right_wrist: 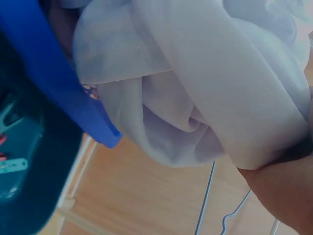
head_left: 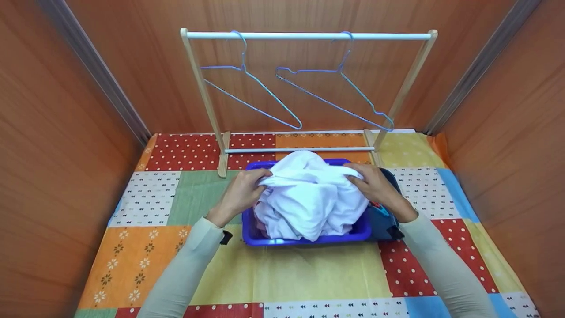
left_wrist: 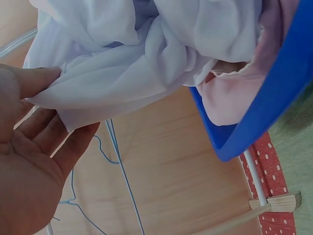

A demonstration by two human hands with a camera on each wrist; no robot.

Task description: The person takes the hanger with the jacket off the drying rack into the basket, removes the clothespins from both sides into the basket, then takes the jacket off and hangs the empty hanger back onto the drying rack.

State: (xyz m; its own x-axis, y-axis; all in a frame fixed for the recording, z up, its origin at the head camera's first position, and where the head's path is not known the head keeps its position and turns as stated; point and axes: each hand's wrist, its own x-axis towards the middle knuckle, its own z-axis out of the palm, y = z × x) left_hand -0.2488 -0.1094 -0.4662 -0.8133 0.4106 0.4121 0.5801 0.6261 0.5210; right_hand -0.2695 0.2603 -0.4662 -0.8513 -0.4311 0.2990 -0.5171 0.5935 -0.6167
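A crumpled white cloth garment [head_left: 304, 198] lies heaped in a blue plastic basket [head_left: 304, 241], its upper edge lifted between both hands. My left hand [head_left: 242, 190] pinches the garment's left edge between thumb and fingers, seen closely in the left wrist view, where the white fabric [left_wrist: 117, 83] spreads from the fingertips. On the other side my right hand [head_left: 373, 183] grips the right edge of the same fabric. Pink cloth [left_wrist: 227, 100] shows under the white garment, inside the basket. In the right wrist view a fold of white fabric [right_wrist: 220, 73] covers most of the fingers.
Behind the basket stands a wooden-legged rack with a white top rail [head_left: 300, 36]. Two blue wire hangers, a left one [head_left: 269, 92] and a right one [head_left: 362, 95], hang from it. A dark teal bin [right_wrist: 54, 181] holding clothespins [right_wrist: 13, 165] sits right of the basket. Wooden panels enclose the patchwork cloth [head_left: 309, 278].
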